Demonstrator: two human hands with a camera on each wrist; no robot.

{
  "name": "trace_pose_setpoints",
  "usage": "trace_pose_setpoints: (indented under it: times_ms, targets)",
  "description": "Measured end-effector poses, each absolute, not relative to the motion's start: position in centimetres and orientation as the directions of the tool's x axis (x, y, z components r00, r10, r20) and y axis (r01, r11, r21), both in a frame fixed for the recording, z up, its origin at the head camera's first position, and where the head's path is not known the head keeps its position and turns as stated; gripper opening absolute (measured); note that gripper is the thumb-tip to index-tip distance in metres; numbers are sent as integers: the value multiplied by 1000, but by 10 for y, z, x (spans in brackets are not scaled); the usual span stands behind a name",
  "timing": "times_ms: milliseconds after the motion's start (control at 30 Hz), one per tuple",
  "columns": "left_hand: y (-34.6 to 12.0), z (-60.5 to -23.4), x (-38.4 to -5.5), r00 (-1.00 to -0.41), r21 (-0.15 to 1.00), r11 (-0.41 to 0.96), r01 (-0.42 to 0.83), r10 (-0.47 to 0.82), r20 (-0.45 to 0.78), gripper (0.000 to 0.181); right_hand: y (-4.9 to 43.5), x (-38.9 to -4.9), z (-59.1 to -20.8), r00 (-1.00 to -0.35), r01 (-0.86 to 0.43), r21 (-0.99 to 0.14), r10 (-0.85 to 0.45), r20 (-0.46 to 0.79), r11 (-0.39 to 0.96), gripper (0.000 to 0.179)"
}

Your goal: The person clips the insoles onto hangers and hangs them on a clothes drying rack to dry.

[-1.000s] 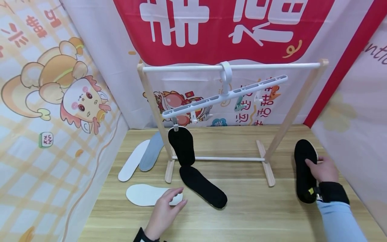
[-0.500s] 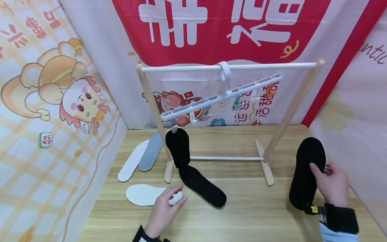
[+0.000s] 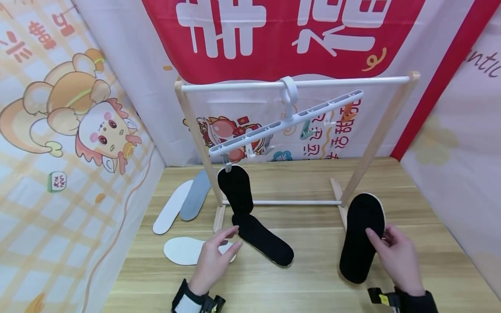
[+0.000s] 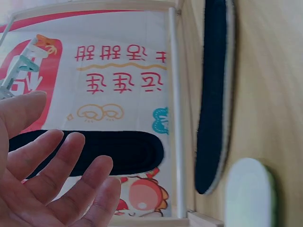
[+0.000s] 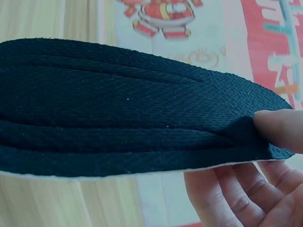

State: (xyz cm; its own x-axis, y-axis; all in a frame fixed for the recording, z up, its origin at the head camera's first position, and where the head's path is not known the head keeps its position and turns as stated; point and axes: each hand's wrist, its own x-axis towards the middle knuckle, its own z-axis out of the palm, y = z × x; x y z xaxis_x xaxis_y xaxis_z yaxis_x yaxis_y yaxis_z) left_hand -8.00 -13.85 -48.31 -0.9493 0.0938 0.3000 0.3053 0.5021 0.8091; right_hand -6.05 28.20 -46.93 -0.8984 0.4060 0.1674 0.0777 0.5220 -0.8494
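One black insole [image 3: 362, 237] is pinched along a long edge by the right hand [image 3: 397, 256], thumb above and other fingers beneath, off the right part of the worktop [image 3: 301, 282]; that grip probably leaves both ends free. A second black insole [image 3: 235, 189] hangs by its end from a clip [image 3: 227, 162] on the white hanger [image 3: 254, 135], presumably so its length stays clear. A third black insole [image 3: 270, 245] lies in front. The left hand [image 3: 213, 258], fingers loosely spread and holding nothing, hovers by a white insole [image 3: 182, 251] toward the worktop's left edge.
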Motion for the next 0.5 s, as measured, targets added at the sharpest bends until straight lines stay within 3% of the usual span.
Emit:
trace_pose_setpoints:
  times_ms: [233, 500]
  targets:
    - [-126, -458, -96, -920, 835, 392, 386, 99, 379, 36, 262, -52, -472, -921, -23, -819, 307, 241, 574, 15]
    - [-101, -417, -124, -888, 856, 237, 459, 96, 450, 44, 240, -49, -474, -948, -40, -829, 242, 208, 558, 16]
